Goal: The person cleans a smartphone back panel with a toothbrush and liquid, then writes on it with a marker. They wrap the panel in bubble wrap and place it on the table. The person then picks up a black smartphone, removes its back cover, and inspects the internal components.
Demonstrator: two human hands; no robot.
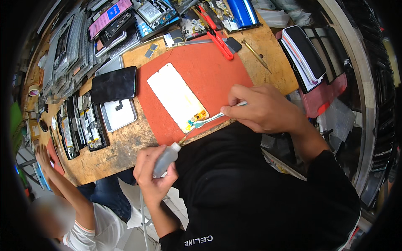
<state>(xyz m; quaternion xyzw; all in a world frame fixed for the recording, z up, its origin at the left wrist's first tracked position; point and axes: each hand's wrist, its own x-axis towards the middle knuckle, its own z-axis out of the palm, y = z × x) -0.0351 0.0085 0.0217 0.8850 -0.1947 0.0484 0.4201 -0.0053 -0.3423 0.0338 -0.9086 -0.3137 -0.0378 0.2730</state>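
A phone screen panel (172,90) lies with its white back up on the red mat (222,75), its orange flex cable (200,114) at the near end. My right hand (268,109) pinches a slim pale brush (215,117), whose teal-tinted head rests at the cable end of the panel. Below the mat's near edge, my left hand (147,171) is wrapped round a translucent squeeze bottle (166,160). The bottle is tilted, and its thin nozzle points up toward the same end of the panel. Whether any liquid is coming out cannot be made out.
Left of the mat are a black phone (114,85), opened phone bodies (90,121) and stacked bubble-wrapped panels (63,58). Red-handled pliers (220,44) and a screwdriver (256,55) lie at the back. Stacked phones (303,56) stand right. Another person's arm (69,184) reaches in lower left.
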